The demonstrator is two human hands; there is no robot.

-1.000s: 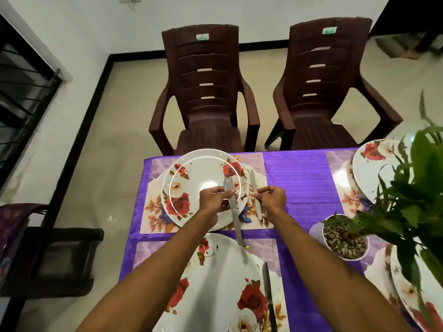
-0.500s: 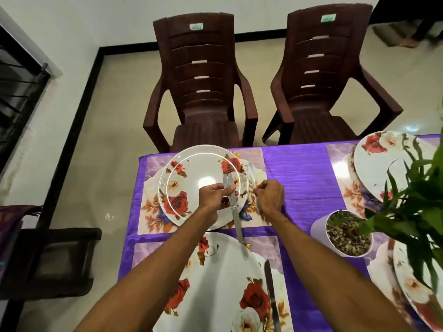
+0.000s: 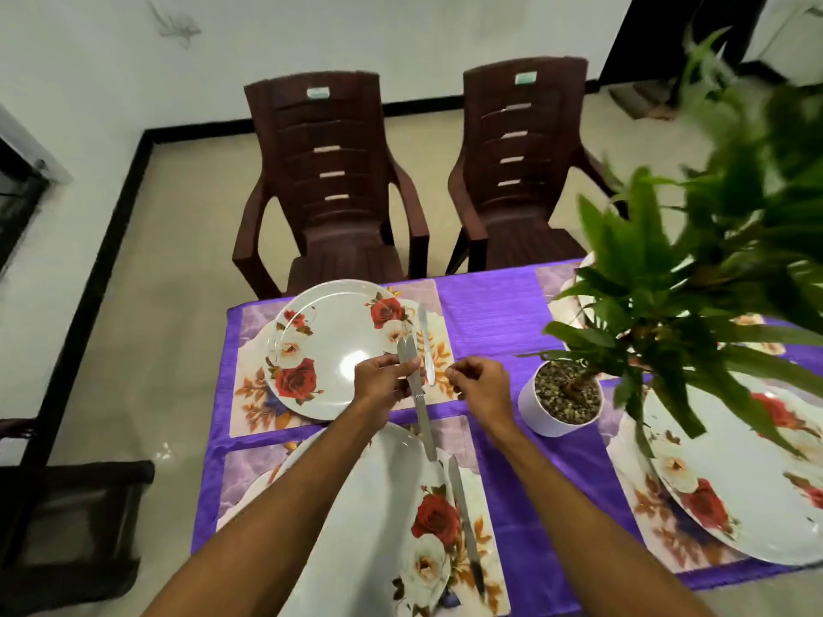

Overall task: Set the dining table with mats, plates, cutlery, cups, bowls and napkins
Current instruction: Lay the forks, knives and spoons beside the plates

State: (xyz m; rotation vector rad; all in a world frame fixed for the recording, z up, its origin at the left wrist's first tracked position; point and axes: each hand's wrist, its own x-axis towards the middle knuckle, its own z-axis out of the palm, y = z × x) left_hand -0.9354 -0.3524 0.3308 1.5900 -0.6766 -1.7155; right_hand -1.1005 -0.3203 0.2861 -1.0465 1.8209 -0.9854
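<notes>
Table: covered with a purple cloth (image 3: 490,305), it fills the near half of the view.
Chairs: two dark brown ones, the left chair (image 3: 329,180) and the right chair (image 3: 521,171), stand at the far edge.
Plant: green leaves (image 3: 694,242) rise at the right from a white pot (image 3: 534,416) of pebbles.
Mats: the far mat (image 3: 254,394) and the near mat (image 3: 240,478) lie on the left side of the cloth.
Plates: the far plate (image 3: 329,345) sits on its mat, the near plate (image 3: 369,527) on its own, and a right plate (image 3: 735,483) lies under the leaves.
Left hand (image 3: 383,382): over the far plate's right rim, gripping the held knife (image 3: 423,420), blade pointing near; a second handle end shows beside it.
Right hand (image 3: 478,385): fingers curled, nothing visible in them, just right of the far mat.
Laid knife (image 3: 425,345): on the far mat, right of the plate.
Near knife (image 3: 465,527): on the near mat, right of that plate.
</notes>
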